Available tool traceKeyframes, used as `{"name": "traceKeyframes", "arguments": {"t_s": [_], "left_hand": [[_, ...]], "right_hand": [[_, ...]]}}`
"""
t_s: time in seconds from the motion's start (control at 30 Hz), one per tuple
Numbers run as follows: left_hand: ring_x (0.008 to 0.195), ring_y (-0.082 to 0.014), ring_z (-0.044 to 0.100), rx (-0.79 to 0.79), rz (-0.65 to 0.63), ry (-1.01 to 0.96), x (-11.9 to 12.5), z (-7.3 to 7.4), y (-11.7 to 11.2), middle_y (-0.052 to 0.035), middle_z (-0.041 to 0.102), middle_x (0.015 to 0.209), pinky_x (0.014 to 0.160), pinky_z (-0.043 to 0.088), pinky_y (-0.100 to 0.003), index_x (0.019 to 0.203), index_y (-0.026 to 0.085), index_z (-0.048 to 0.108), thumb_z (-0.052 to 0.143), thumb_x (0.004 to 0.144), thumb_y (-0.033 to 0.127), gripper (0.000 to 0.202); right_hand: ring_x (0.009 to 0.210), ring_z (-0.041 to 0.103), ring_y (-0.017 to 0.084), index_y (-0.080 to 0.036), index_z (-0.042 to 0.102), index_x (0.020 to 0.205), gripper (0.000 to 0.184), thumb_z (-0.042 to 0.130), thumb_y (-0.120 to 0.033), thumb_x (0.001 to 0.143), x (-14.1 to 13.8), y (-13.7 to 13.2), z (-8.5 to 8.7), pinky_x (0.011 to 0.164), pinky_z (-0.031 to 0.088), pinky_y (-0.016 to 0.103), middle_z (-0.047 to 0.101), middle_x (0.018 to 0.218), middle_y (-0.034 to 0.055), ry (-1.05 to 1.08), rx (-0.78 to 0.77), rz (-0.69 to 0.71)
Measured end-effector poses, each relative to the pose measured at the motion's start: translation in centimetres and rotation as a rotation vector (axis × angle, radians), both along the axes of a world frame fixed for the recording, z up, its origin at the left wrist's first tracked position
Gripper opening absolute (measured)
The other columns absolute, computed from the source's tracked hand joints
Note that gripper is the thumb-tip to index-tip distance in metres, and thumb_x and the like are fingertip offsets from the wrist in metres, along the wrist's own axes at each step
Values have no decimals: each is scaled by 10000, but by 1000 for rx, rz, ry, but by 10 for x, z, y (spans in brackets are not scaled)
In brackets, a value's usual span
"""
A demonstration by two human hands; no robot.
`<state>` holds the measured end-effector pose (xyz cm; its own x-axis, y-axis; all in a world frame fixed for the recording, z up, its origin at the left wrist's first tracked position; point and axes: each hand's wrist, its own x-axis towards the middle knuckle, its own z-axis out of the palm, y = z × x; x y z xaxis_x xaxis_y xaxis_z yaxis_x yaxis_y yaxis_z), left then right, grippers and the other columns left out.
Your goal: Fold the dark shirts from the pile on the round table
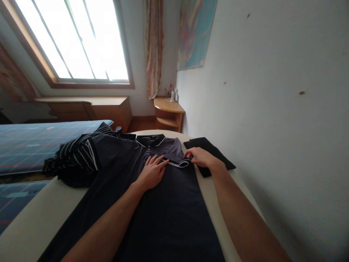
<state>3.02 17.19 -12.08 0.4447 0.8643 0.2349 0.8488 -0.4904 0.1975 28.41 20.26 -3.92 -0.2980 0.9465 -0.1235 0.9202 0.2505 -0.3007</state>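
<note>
A dark polo shirt (pixel 169 214) lies front up on a pale table, its white-edged collar (pixel 149 140) at the far end. Its right-hand sleeve (pixel 178 163) is folded inward over the chest, showing white piping along the cuff. My left hand (pixel 154 171) rests on the chest below the buttons, fingers stretched out flat near the cuff. At the sleeve's outer fold, my right hand (pixel 200 157) is closed in a pinch on the fabric. Just beyond my right hand lies a folded black garment (pixel 209 147).
Black-and-white striped clothes (pixel 77 154) are heaped at the left edge of the pale table (pixel 35 222). A bed with a blue checked cover (pixel 49 142) stands left. Behind are a wooden desk (pixel 111 103) and a corner shelf (pixel 169 105). A white wall (pixel 286 134) runs close along the right.
</note>
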Motion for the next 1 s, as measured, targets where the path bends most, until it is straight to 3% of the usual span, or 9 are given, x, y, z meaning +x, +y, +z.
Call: {"name": "traceKeyframes", "arguments": {"t_s": [0.17,0.23,0.33,0.5,0.63,0.77,0.87,1.0], "left_hand": [[1329,-271,475,56,-7,-110,1,3,1,-72,571,1405,1171,309,-486,1270,224,609,484,951,242,344],[1231,-260,540,77,-13,-156,1,5,2,-85,630,1299,1140,357,-465,1185,196,626,530,916,211,286],[1140,-255,577,109,-26,-188,0,5,2,-74,660,1199,1073,423,-448,1098,210,648,558,890,184,228],[1197,-271,551,128,-31,-167,0,2,2,-75,611,1305,1073,427,-464,1179,223,666,510,927,195,298],[1252,-267,528,118,-49,-161,0,0,4,-77,572,1386,1104,410,-452,1302,203,608,476,933,177,392],[1293,-271,500,138,-9,-166,0,-1,6,-107,516,1448,1122,401,-438,1386,143,525,455,922,150,469],[1327,-274,474,140,10,-171,0,-1,5,-107,500,1472,1144,383,-433,1366,138,533,465,910,145,461],[1328,-284,481,126,36,-200,0,0,3,-103,486,1488,1122,408,-461,1337,168,546,510,896,171,443]], "right_hand": [[894,685,194,-212,774,1069,367,716,-123,718,-1,-3,2,739,477,220,742,1021,45,-58,-130,23],[942,676,215,-193,734,1168,496,803,-221,677,-4,-5,3,781,488,229,699,1142,73,-89,-167,20],[1079,626,244,-192,650,1288,689,853,-267,634,-14,-9,5,890,478,254,565,1342,119,-142,-77,22],[1221,516,312,-226,694,1146,438,755,-180,715,-36,-16,3,951,446,359,600,1282,115,-296,68,69],[1083,622,275,-212,721,1019,236,627,-145,813,-44,-16,0,851,457,324,700,1129,107,-257,77,38],[963,677,218,-226,711,1055,208,592,-271,890,-46,-15,3,757,455,264,730,1092,74,-164,59,31],[954,687,208,-213,729,1040,292,508,-389,966,-42,-12,7,752,457,245,745,1067,81,-35,8,33],[1024,684,233,-231,735,1101,288,486,-299,974,-23,-4,8,830,467,275,739,1115,91,-87,46,-111]]}}
